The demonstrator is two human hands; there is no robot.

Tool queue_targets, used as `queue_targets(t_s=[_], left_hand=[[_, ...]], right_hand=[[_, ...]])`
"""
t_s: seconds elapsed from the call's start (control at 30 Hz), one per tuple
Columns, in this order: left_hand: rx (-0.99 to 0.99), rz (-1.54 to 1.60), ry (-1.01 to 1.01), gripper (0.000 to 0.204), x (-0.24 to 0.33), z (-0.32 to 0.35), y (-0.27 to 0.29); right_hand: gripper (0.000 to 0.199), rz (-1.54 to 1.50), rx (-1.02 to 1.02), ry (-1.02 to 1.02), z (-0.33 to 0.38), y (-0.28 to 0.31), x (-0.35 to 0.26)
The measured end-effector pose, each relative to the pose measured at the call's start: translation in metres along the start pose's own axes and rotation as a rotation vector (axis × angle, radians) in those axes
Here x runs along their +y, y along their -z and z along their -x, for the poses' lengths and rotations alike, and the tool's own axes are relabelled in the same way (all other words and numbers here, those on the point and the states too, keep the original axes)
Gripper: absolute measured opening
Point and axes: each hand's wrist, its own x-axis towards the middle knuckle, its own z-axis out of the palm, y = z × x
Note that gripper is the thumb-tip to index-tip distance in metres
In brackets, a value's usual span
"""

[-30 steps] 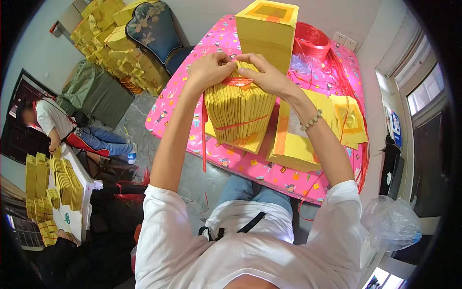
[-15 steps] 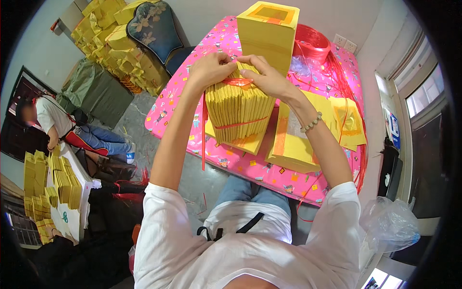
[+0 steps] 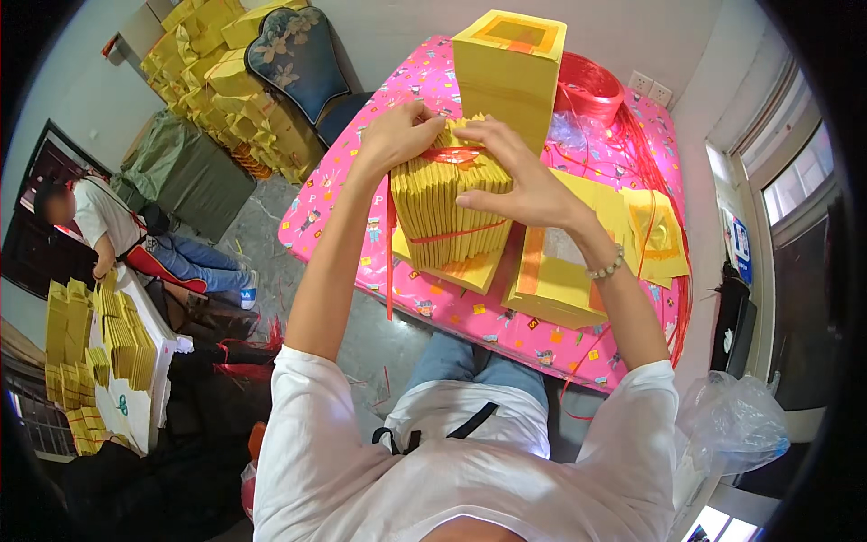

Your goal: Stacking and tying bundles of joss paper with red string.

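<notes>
A thick bundle of folded yellow paper [image 3: 449,204] stands on the pink table in front of me, with a red plastic strap [image 3: 459,235] around its lower part and more red strap across its top. My left hand [image 3: 401,137] rests at the bundle's upper left corner, fingers bent over the top edge and thumb toward the middle. My right hand [image 3: 522,183] is at the upper right side, fingers stretched over the top and thumb spread away in front of the bundle. A loose end of red strap [image 3: 389,262] hangs down on the left. Some left fingertips are hidden.
Behind stands a tall yellow paper stack [image 3: 506,86], beside a coil of red strapping [image 3: 591,86]. Another yellow stack [image 3: 562,287] lies at the right on the pink tablecloth [image 3: 339,194]. At far left, a person [image 3: 108,221] works at a white table [image 3: 126,411].
My right hand has opened, its thumb dropping from the bundle's top toward its front. My left hand stays at the upper left corner. The whole view has shifted slightly.
</notes>
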Motion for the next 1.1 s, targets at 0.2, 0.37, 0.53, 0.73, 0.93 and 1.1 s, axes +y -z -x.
queue_targets(t_s=[0.2, 0.37, 0.53, 0.73, 0.93, 1.1], left_hand=[[-0.061, 0.063, -0.106, 0.043, -0.008, -0.006, -0.004], [-0.044, -0.006, -0.145, 0.043, -0.006, -0.008, -0.006], [-0.042, -0.009, -0.159, 0.042, -0.006, -0.005, -0.006], [-0.031, -0.011, -0.183, 0.042, -0.007, -0.008, -0.007], [-0.049, -0.036, -0.191, 0.043, -0.006, -0.008, -0.005], [-0.041, -0.054, -0.139, 0.043, 0.001, -0.005, -0.005]], right_hand=[[0.066, 0.095, 0.033, 0.027, 0.001, -0.003, 0.005], [0.065, 0.141, 0.056, 0.039, 0.002, -0.002, 0.011], [0.066, 0.079, 0.022, 0.028, 0.0, 0.001, 0.01], [0.065, 0.104, 0.029, 0.007, -0.002, 0.002, 0.011], [0.063, 0.103, 0.022, 0.006, -0.007, 0.005, 0.013], [0.065, 0.095, 0.047, 0.011, -0.006, 0.002, 0.02]])
